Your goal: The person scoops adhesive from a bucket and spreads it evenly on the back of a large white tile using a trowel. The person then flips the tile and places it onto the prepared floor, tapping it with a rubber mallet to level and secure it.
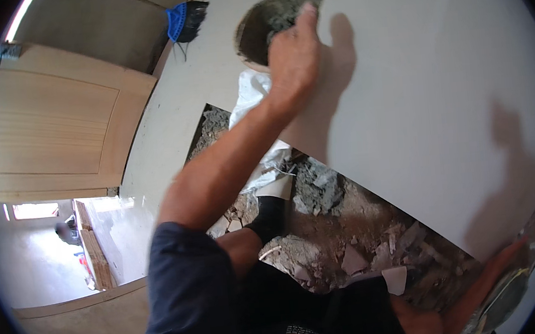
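My left hand (296, 53) grips a round bucket (252, 25) holding grey mortar, its thumb raised at the rim. The bucket is on large pale floor tiles (420, 90), just above a crumpled white sack (249, 89). Below the tiles' straight cut edge is an open patch of broken rubble and grey mortar (317, 188). At the lower right my right hand (510, 247) reaches to the tile edge, its fingers indistinct, near another mortar-smeared container (502, 299).
A blue and black tool (185, 23) lies at the upper left, near a wooden door (47, 122). Through an opening at left are stacked boards (93, 252) and a small, unclear dark shape (66, 232). My legs are folded beside the rubble.
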